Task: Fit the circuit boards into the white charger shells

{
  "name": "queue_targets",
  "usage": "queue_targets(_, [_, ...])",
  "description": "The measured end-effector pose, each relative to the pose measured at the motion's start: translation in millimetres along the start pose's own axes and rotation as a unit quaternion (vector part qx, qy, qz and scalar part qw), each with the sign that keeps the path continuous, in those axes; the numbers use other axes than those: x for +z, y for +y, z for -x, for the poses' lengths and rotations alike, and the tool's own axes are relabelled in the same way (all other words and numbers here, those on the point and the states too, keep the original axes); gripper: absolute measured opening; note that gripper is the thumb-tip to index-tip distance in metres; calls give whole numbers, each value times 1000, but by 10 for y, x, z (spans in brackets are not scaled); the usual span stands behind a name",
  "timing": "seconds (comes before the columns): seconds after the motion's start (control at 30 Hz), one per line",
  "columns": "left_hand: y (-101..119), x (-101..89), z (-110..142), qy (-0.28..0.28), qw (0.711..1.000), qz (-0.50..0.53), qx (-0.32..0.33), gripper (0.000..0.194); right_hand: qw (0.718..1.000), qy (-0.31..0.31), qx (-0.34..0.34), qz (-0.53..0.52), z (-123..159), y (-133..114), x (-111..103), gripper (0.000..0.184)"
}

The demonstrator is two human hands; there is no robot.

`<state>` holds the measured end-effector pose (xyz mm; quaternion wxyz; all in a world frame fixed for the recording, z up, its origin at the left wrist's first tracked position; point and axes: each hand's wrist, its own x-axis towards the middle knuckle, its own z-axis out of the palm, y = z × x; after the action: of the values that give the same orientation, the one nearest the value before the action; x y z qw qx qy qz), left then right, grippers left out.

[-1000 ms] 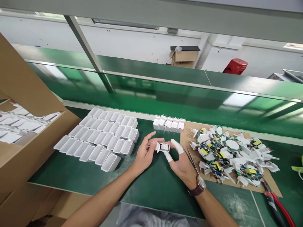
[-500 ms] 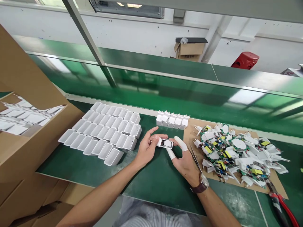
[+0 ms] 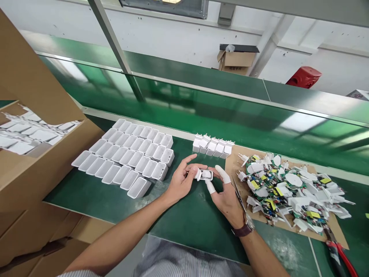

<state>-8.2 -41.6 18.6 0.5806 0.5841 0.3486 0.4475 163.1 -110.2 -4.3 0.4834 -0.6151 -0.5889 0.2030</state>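
Between my hands, above the green table, is a white plastic charger housing (image 3: 206, 175) with its open side towards me and parts showing inside. My left hand (image 3: 182, 179) is closed on its left end, thumb and fingers pinching a white plug piece there. My right hand (image 3: 226, 196), with white finger cots on the thumb and a finger, grips the housing's right end. Tweezers (image 3: 239, 196) lie along the right hand, seemingly tucked against the palm. Beyond the hands stands a row of white chargers (image 3: 212, 146) with plug pins upward.
Rows of open white housings (image 3: 127, 156) stand to the left. A cardboard box (image 3: 57, 154) of white parts is at far left. On cardboard at right lies a heap of circuit boards (image 3: 288, 188) with plugs. Red-handled pliers (image 3: 336, 246) lie near the right edge.
The view has shifted slightly. Both hands still hold the housing, and the left thumb now lies further over the plug piece at its left end.
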Motion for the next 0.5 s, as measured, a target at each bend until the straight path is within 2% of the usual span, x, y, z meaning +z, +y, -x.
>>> queue_targets(0.07, [-6, -13, -3, -1, 1000, -5, 5, 53, 1000, 2, 4, -2, 13, 23, 2, 49])
queue_targets(0.13, [-12, -49, -13, -25, 999, -12, 34, 61, 1000, -7, 16, -25, 27, 59, -5, 52])
queue_targets(0.23, [-33, -130, -38, -130, 983, -85, 95, 99, 992, -69, 13, -106, 23, 112, -40, 59])
queue_targets(0.27, [-49, -154, -46, -171, 971, -126, 107, 105, 987, -94, 0, -128, 9, 123, -55, 59])
queue_targets(0.3, [-69, -174, -52, -204, 958, -168, 110, 104, 983, -117, -20, -138, -12, 128, -71, 58])
queue_targets(0.37, [-115, -194, -58, -234, 935, -240, 115, 90, 980, -141, -75, -117, -68, 119, -103, 54])
queue_targets(0.43, [-152, -196, -59, -224, 920, -291, 137, 84, 981, -136, -123, -68, -126, 83, -142, 52])
queue_targets(0.5, [-159, -195, -56, -199, 906, -333, 169, 76, 984, -121, -131, -25, -161, 14, -205, 52])
